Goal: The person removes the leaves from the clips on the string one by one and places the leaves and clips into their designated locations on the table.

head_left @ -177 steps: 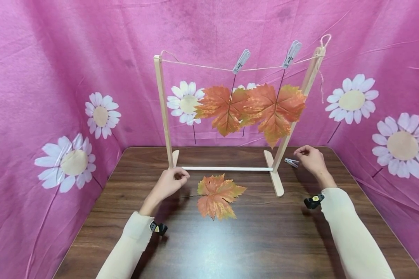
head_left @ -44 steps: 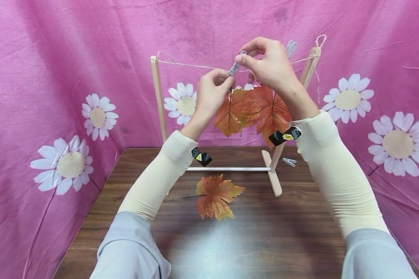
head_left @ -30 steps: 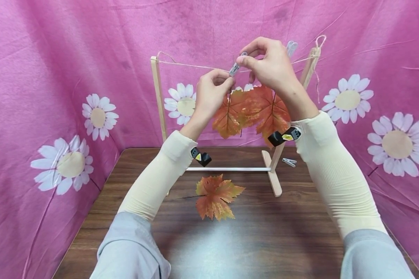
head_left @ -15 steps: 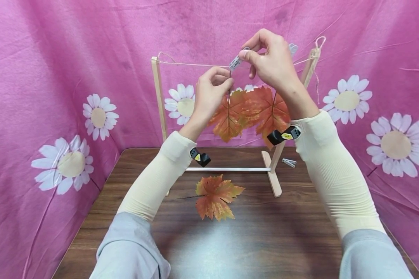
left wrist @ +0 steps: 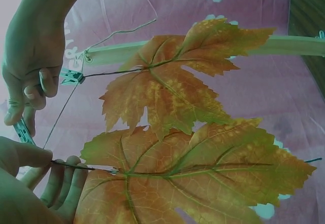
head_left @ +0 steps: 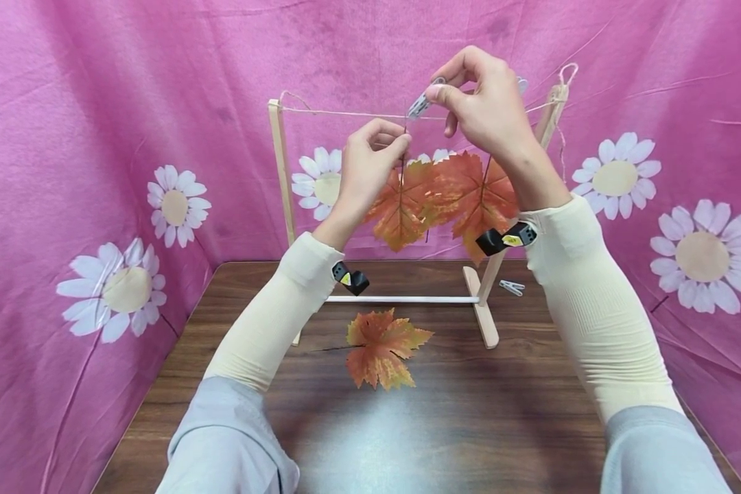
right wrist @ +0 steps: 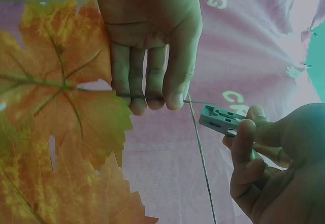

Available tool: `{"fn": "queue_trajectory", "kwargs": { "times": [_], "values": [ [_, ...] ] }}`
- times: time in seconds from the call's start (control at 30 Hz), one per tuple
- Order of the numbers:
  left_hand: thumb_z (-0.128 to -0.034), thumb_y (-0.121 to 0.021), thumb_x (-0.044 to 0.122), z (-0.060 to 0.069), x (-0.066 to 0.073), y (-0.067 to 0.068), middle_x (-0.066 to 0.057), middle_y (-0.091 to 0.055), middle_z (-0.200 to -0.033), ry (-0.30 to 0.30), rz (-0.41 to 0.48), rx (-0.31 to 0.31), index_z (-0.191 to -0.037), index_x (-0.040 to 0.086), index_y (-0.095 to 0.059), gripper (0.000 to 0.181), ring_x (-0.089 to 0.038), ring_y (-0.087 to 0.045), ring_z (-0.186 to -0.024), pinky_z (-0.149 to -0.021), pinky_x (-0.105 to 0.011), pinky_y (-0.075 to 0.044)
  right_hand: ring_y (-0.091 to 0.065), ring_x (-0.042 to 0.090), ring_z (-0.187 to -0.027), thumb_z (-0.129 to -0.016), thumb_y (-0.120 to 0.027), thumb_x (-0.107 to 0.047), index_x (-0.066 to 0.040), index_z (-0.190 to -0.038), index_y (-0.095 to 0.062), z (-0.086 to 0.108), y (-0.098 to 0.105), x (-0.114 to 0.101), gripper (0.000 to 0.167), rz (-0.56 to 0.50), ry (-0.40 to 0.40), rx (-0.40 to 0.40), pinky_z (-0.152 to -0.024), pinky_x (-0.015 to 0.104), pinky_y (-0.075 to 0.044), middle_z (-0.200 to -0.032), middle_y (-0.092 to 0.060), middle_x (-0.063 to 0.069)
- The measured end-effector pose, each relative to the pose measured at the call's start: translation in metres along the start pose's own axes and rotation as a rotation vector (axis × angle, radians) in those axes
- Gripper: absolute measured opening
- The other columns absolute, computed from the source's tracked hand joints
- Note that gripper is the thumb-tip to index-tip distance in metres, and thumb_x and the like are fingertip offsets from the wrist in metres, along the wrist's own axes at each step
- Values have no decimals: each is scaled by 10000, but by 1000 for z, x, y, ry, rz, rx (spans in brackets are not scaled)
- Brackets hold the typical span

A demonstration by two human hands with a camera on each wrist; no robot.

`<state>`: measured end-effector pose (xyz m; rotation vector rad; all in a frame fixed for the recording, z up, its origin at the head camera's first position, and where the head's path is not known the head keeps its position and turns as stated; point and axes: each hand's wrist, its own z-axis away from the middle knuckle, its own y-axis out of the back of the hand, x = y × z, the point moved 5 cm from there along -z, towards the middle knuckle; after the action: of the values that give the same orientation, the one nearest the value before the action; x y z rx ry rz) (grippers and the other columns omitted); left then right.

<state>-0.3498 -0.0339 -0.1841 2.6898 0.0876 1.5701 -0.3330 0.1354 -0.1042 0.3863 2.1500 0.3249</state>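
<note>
Our L hand [head_left: 373, 161] pinches the stem [head_left: 403, 168] of the left leaf [head_left: 400, 206] b/w thumb & fingers, just under the string [head_left: 346, 113], leaf dangling below. Our R hand [head_left: 488, 103] grips a grey clip [head_left: 421, 104] by its handle end, mouth tilted down-left, right beside the string & stem tip. Step in hand is prob. working the clip where stem & string meet. Mouth looks clear of the string in the R wrist view, but it's dim there, so we can't be sure if it has any bite on the stem.

To do it well: hold the stem steady & let the L hand take the leaf's wt, b/c a loose stem would likely twist or drop. Squeeze the handles fully before shifting the clip, so it doesn't drag the string or scrape the stem. L fingertips are best below the mouth, out of the bite. Go easy on the string; a hard tug could shake the 2nd leaf [head_left: 483, 195], which hangs just right w/ its edge overlapping ours, off its own clip, the far-right one [left wrist: 72, 76].

Down on the tbl [head_left: 469, 412], a 3rd leaf [head_left: 383, 350] lies flat near the middle, stem pointing left, & a spare clip [head_left: 512, 287] lies just right of the stand [head_left: 484, 322].
</note>
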Motion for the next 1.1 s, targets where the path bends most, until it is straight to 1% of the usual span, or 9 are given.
{"fn": "queue_trajectory", "kwargs": {
  "times": [0.17,0.33,0.4,0.57,0.8,0.87,0.93,1.03,1.1],
  "values": [
    [-994,-736,72,1,1,3,-27,-708,-858,-8,2,3,-1063,-9,-743,107,-163,-722,-791,-801,-273,-647,-582,60,-471,-997,-758,-153,-173,-1068,-662,2,1,1,121,11,-18,-27,-483,183,-507,-935,-693,-73],
    [-992,-732,59,2,3,7,-23,-698,-858,-16,5,1,-1065,-6,-738,98,-156,-711,-786,-809,-283,-648,-591,58,-481,-986,-771,-146,-58,-1233,-676,4,1,3,279,-17,-21,-31,-485,181,-501,-986,-702,-80],
    [-990,-731,57,2,4,8,-19,-699,-859,-20,-6,3,-1069,3,-741,96,-153,-708,-785,-809,-282,-644,-595,60,-490,-984,-770,-136,-37,-1267,-672,5,2,3,315,-39,-20,-30,-494,183,-509,-997,-701,-70],
    [-987,-736,65,4,6,12,-18,-716,-875,-33,-33,4,-1074,14,-747,101,-144,-710,-797,-808,-281,-638,-606,71,-496,-973,-779,-127,-66,-1240,-688,9,3,3,288,-90,-19,-26,-500,188,-517,-998,-716,-48],
    [-990,-742,82,9,7,19,-15,-720,-873,-32,-31,-4,-1055,29,-741,83,-144,-716,-807,-819,-281,-636,-618,69,-497,-955,-808,-157,-97,-1223,-708,14,8,3,293,-102,-24,-12,-479,180,-483,-999,-737,-52],
    [-988,-742,75,10,8,21,-15,-722,-866,-34,-20,-3,-1047,24,-740,78,-156,-717,-815,-817,-288,-639,-617,69,-499,-951,-812,-157,-102,-1210,-710,16,10,3,284,-107,-31,-8,-484,184,-488,-996,-739,-53],
    [-988,-738,69,11,8,22,-18,-725,-862,-35,-7,-7,-1041,16,-735,74,-197,-729,-833,-816,-294,-642,-618,71,-497,-948,-815,-156,-109,-1200,-714,18,13,4,275,-110,-36,-2,-493,189,-505,-993,-741,-52],
    [-988,-744,97,12,8,25,10,-725,-859,-41,-41,-7,-1032,34,-739,77,-191,-724,-862,-819,-260,-611,-620,76,-492,-949,-816,-165,-127,-1194,-718,22,17,7,267,-113,-50,5,-472,192,-484,-1002,-741,-51],
    [-983,-749,115,14,7,27,34,-719,-852,-47,-69,-7,-1027,46,-745,82,-160,-708,-866,-814,-243,-576,-620,77,-485,-950,-816,-169,-132,-1194,-721,25,20,9,264,-116,-54,10,-436,188,-439,-1009,-740,-48]
  ]
}}
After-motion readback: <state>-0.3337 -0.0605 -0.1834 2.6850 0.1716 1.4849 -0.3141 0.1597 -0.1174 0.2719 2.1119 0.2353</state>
